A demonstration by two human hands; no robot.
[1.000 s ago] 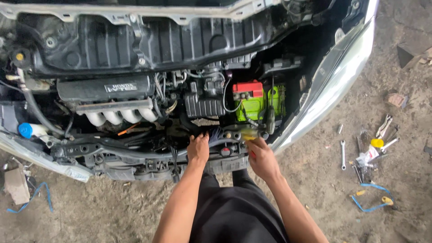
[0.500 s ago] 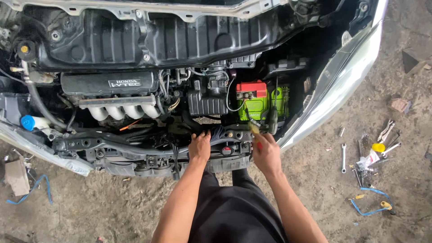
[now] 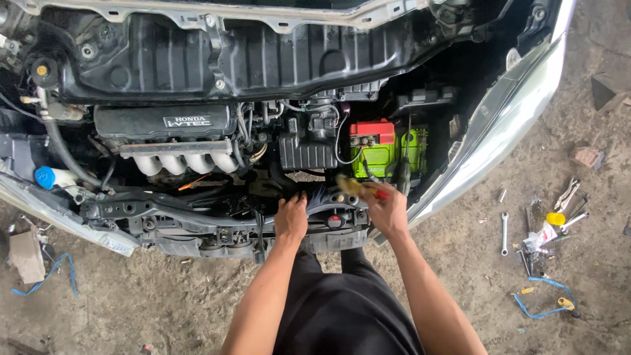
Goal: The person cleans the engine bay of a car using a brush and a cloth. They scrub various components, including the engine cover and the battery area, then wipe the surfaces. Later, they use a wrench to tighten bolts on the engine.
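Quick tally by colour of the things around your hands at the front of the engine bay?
Red and green: 1, battery
Yellow and red: 1, tool in right hand
Silver: 4 intake pipes
Blue: 1, cap
Total: 7

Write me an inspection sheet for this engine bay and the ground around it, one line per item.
Surface: bare dirt floor, dusty, the person standing at the car's open front.
Job's things: front crossmember with a red knob; a yellow-handled tool, blurred, its kind unclear.
Clutter: wrenches and small tools scattered on the ground at right; a cardboard scrap at left.
Grips: left hand rests on the crossmember; right hand is closed around the tool.
Cables: blue cord on the floor at left, another at right; wires run to the green battery with its red cover.
Surroundings: white intake manifold, blue cap, silver fender.
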